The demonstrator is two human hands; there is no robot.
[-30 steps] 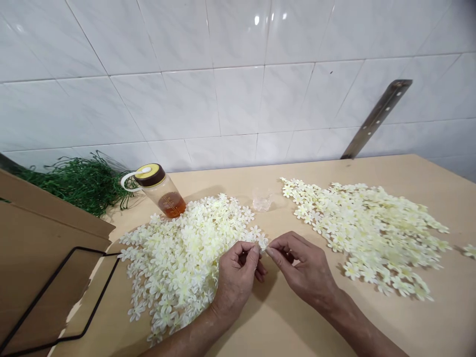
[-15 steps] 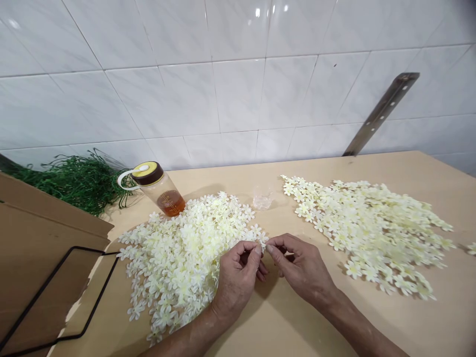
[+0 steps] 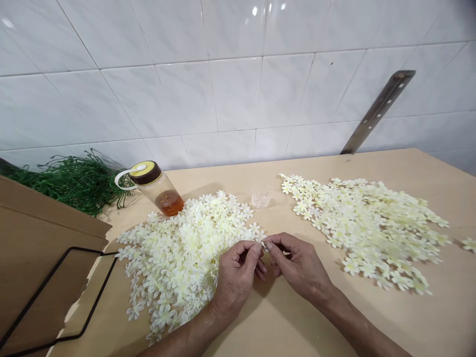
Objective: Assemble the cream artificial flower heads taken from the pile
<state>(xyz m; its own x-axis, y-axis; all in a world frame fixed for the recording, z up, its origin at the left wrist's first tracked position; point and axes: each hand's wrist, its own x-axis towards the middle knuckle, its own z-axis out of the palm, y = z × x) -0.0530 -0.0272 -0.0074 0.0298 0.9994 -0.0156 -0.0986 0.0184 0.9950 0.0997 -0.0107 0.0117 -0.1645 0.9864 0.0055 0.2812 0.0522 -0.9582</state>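
My left hand (image 3: 240,275) is closed in a pinch, thumb against forefinger, at the right edge of a heap of white artificial flowers (image 3: 186,248). Facing it, my right hand (image 3: 299,265) pinches in the same way, the fingertips of both nearly touching. Something small and whitish shows between the fingertips, too small and covered to name. To the right of my right hand lies a second spread of pale yellow-white artificial flowers (image 3: 372,223), apart from it. Just beyond the hands sits a small clear plastic piece (image 3: 260,198).
A bottle of amber liquid (image 3: 156,191) stands behind the left heap. Green artificial stems (image 3: 82,183) lie at the back left. A cardboard box (image 3: 44,233) and a black wire frame (image 3: 87,317) take up the left side. A metal bracket (image 3: 377,114) leans by the tiled wall.
The view has shifted slightly, moving the scene a little leftward. Both hands keep their pinch with fingertips close together; little else differs.
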